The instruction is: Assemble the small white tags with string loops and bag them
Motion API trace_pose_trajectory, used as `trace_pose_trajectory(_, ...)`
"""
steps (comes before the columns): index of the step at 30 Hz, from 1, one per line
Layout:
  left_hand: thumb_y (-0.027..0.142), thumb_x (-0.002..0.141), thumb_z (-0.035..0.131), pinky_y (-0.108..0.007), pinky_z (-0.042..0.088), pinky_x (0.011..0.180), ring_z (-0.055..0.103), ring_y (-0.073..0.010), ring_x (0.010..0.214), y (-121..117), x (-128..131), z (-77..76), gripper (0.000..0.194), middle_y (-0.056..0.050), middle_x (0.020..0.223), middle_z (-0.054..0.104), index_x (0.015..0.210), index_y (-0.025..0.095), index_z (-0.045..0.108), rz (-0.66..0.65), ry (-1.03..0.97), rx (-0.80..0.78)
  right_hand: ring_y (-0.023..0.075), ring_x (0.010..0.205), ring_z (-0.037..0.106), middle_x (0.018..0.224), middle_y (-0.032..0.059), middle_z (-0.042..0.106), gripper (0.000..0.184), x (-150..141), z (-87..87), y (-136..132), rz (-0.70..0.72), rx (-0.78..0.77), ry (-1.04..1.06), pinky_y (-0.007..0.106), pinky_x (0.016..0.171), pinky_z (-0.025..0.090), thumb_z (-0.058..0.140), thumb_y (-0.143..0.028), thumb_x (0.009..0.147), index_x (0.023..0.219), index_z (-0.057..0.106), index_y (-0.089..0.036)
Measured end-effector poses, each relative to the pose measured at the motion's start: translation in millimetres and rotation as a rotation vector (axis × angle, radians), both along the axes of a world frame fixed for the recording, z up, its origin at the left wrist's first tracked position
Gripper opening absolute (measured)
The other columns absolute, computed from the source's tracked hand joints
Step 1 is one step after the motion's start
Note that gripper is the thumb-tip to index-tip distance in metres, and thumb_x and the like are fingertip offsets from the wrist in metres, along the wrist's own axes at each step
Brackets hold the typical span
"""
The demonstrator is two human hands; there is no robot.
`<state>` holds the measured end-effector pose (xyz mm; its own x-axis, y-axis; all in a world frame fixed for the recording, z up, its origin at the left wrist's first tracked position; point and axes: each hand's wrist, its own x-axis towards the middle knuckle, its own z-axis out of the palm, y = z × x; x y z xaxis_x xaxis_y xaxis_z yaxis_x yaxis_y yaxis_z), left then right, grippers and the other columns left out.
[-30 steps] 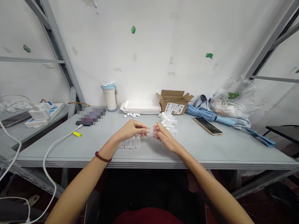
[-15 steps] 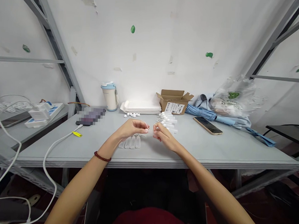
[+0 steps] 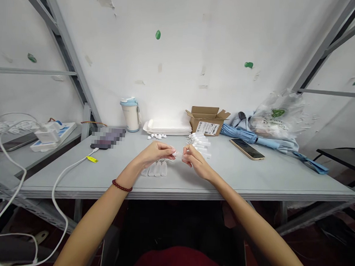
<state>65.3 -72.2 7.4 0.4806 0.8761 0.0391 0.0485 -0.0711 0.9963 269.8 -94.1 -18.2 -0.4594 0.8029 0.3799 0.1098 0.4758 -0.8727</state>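
Over the middle of the table my left hand pinches a small white cap between thumb and fingers. Facing it, my right hand is closed on a small translucent bottle, mostly hidden by the fingers. Cap and bottle are very close; whether they touch I cannot tell. Several frosted bottles lie in a row below my left hand, with small white pieces at their upper ends. Beyond my hands is a cluster of white caps. Clear bottles with white tops lie behind my right hand.
Along the wall stand a tumbler, a stack of white trays and an open cardboard box. A phone and a folded blue umbrella lie on the right. On the left, a white cable runs to another phone.
The white cap at my left fingertips shows more plainly now and sits closer to the bottle in my right hand. Both arms have hardly moved.
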Motion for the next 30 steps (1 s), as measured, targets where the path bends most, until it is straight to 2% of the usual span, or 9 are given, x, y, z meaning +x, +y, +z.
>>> trace_pose_trajectory(4, 0.051, 0.07, 0.072, -0.027, 0.05, 0.063, 0.06, -0.0124, 0.059, -0.7, -0.4, -0.1, 0.041, -0.008, 0.068, 0.068, 0.071, 0.009, 0.071, -0.027, 0.116, -0.038, 0.0122, 0.061, 0.037, 0.065, -0.0055, 0.038, 0.002, -0.2, -1.1, 0.4, 0.013, -0.009, 0.019, 0.027, 0.06, 0.03, 0.037, -0.022, 0.086, 0.084, 0.037, -0.023)
trace_pose_trajectory(7, 0.052, 0.073, 0.069, -0.024, 0.046, 0.055, 0.057, -0.0111, 0.055, -1.7, -1.0, 0.3, 0.043, -0.007, 0.064, 0.065, 0.068, 0.01, 0.069, -0.044, 0.163, -0.006, 0.0122, 0.06, 0.036, 0.063, -0.0062, 0.036, 0.002, 0.1, 0.5, -0.6, 0.025, -0.03, 0.011, 0.027, 0.06, 0.029, 0.036, -0.022, 0.086, 0.084, 0.037, -0.023)
trace_pose_trajectory(12, 0.041, 0.066, 0.077, -0.024, 0.045, 0.056, 0.053, -0.0096, 0.055, -4.7, 0.1, 4.2, 0.03, -0.003, 0.068, 0.065, 0.075, 0.013, 0.071, -0.039, 0.156, 0.098, 0.0122, 0.058, 0.035, 0.062, -0.0066, 0.035, 0.002, 1.2, 5.0, -2.9, 0.025, -0.074, -0.015, 0.027, 0.059, 0.028, 0.037, -0.022, 0.084, 0.082, 0.036, -0.023)
trace_pose_trajectory(19, 0.032, 0.054, 0.083, -0.027, 0.048, 0.06, 0.055, -0.0132, 0.064, -2.9, 2.4, 2.9, 0.032, -0.004, 0.072, 0.066, 0.077, 0.013, 0.073, 0.033, 0.088, 0.103, 0.0122, 0.056, 0.035, 0.061, -0.0067, 0.039, 0.001, 1.3, 5.2, -1.8, 0.006, -0.112, -0.003, 0.027, 0.058, 0.029, 0.036, -0.022, 0.083, 0.083, 0.036, -0.023)
trace_pose_trajectory(22, 0.037, 0.061, 0.08, -0.026, 0.048, 0.062, 0.058, -0.0131, 0.067, -2.0, 1.0, 1.7, 0.032, -0.005, 0.077, 0.067, 0.081, 0.014, 0.073, -0.004, 0.105, 0.111, 0.012, 0.056, 0.034, 0.061, -0.0069, 0.038, 0.002, 0.9, 4.4, -1.4, -0.005, -0.114, 0.002, 0.027, 0.058, 0.028, 0.036, -0.021, 0.083, 0.084, 0.036, -0.023)
trace_pose_trajectory(25, 0.05, 0.074, 0.069, -0.026, 0.049, 0.062, 0.059, -0.0126, 0.065, -3.0, 0.7, 2.2, 0.037, -0.008, 0.078, 0.068, 0.075, 0.012, 0.071, -0.023, 0.155, 0.098, 0.0122, 0.057, 0.035, 0.061, -0.0067, 0.035, 0.002, 0.2, 5.0, -2.0, 0.003, -0.122, 0.016, 0.027, 0.056, 0.027, 0.036, -0.022, 0.083, 0.084, 0.036, -0.023)
trace_pose_trajectory(30, 0.056, 0.078, 0.062, -0.026, 0.048, 0.059, 0.056, -0.012, 0.055, -5.1, 2.8, 2.7, 0.047, -0.008, 0.064, 0.066, 0.069, 0.01, 0.07, -0.015, 0.245, 0.114, 0.0121, 0.056, 0.035, 0.06, -0.007, 0.034, 0.002, -0.6, 6.7, -2.9, -0.004, -0.131, 0.024, 0.026, 0.055, 0.027, 0.037, -0.024, 0.082, 0.082, 0.035, -0.023)
